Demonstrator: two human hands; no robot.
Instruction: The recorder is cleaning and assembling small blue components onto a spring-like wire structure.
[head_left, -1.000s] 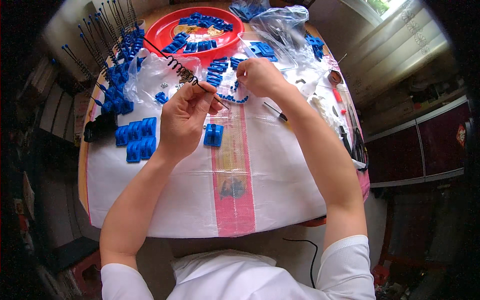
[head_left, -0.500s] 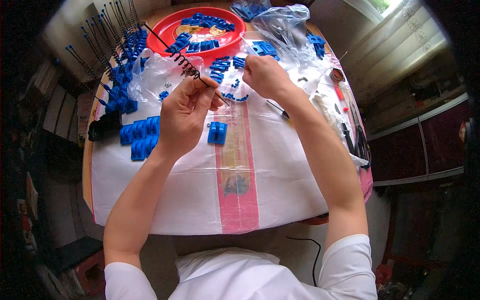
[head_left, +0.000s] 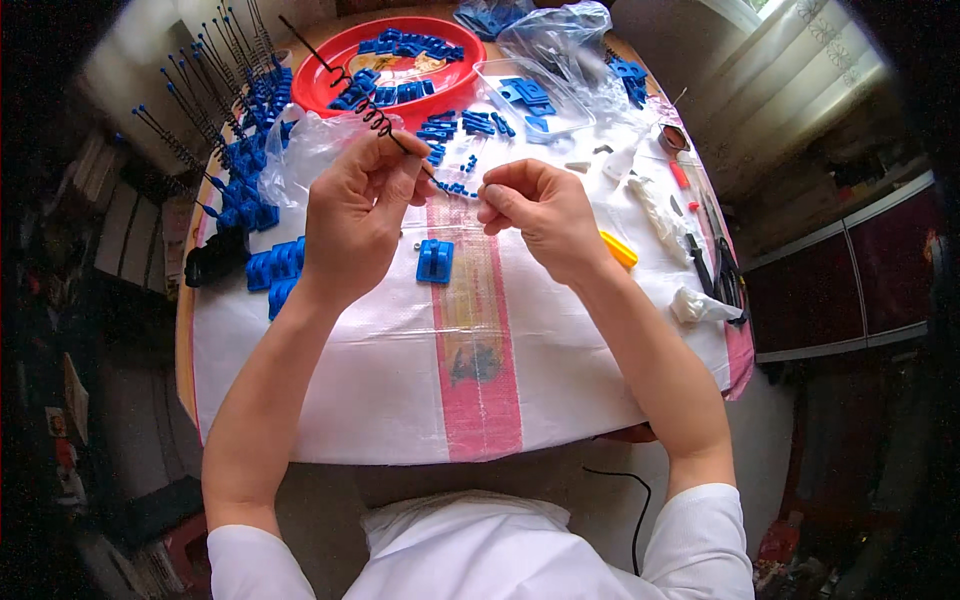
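Note:
A black wire with a spring-like coil [head_left: 366, 108] is pinched in my left hand [head_left: 355, 220], its long straight end slanting up and away over the red basin. Its short lower end points toward my right hand [head_left: 545, 215], whose thumb and fingertips are pressed together just right of that end. Whatever my right fingertips hold is too small to make out. Between the hands lie several tiny blue pieces [head_left: 457, 188] on the white sheet. Nearer to me sits a single square blue block [head_left: 434, 261] with a raised, dark-slotted middle.
A red basin [head_left: 310, 92] of blue parts stands at the back, beside a clear tray [head_left: 575, 125]. Blue bases with upright coiled wires [head_left: 240, 160] crowd the far left. Blue blocks [head_left: 275, 265] lie beside my left forearm. Scissors [head_left: 730, 285] and a yellow handle [head_left: 619, 250] lie right.
My right hand has come back toward me from near the clear tray and now pinches beside the wire's lower end. The yellow handle has come into sight. My left hand keeps its grip on the wire.

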